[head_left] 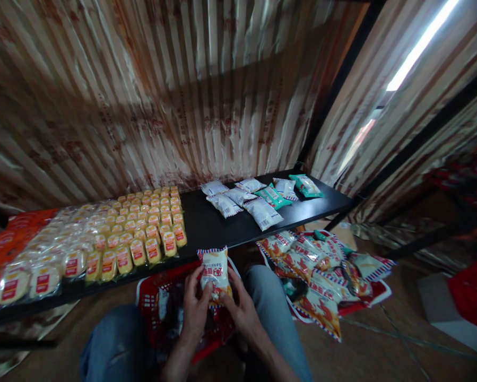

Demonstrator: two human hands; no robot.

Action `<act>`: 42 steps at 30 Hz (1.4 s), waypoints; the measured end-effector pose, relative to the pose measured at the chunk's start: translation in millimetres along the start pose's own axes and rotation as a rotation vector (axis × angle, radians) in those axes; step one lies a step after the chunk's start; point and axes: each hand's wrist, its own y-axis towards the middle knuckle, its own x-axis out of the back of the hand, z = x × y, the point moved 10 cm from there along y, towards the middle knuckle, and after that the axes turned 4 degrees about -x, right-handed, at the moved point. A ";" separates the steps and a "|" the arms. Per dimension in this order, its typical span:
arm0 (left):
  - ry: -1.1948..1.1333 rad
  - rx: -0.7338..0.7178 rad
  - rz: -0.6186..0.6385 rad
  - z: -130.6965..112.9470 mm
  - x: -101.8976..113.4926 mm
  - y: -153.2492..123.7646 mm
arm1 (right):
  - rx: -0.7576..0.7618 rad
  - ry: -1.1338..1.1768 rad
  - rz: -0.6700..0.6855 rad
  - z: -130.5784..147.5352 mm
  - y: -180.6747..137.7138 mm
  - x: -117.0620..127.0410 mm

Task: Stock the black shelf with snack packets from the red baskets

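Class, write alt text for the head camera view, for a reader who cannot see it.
The left hand and right hand hold a snack packet above a red basket between the person's knees. Ahead, a low black table carries rows of yellow packets, then white packets and green packets; a pile of packets lies on the floor at right.

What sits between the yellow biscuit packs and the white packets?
Only bare black shelf, in the head view, separates yellow biscuit packs and white packets.
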 end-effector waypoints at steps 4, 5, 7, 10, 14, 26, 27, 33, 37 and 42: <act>0.001 -0.117 0.039 -17.9 -6.3 2.6 | -0.021 0.014 0.065 9.3 4.2 -1.9; 0.013 -0.142 0.035 -22.9 -7.5 3.8 | -0.020 0.015 0.069 11.5 6.2 -1.7; 0.045 -0.177 0.032 -32.3 -11.1 8.3 | 0.000 0.006 0.059 18.0 12.6 -0.3; 0.068 -0.200 0.030 -42.3 -17.3 20.0 | 0.035 -0.054 0.032 31.3 27.7 1.1; 0.065 -0.183 0.003 -47.3 -21.1 40.5 | 0.079 -0.136 0.040 48.6 53.3 -2.8; 0.339 -0.211 -0.035 -77.9 -35.5 104.7 | 0.201 -0.275 0.037 65.1 145.1 -25.1; 0.344 -0.202 -0.029 -78.7 -37.8 110.3 | 0.210 -0.297 0.033 66.0 154.2 -26.6; 0.429 -0.205 -0.074 -88.8 -43.7 145.5 | 0.192 -0.294 0.031 59.6 209.4 -36.2; 0.518 -0.171 -0.075 -92.0 -45.8 173.1 | 0.178 -0.229 0.046 59.6 237.2 -46.3; 0.642 -0.126 -0.054 -98.8 -48.9 205.1 | 0.141 -0.155 0.090 68.0 264.6 -62.1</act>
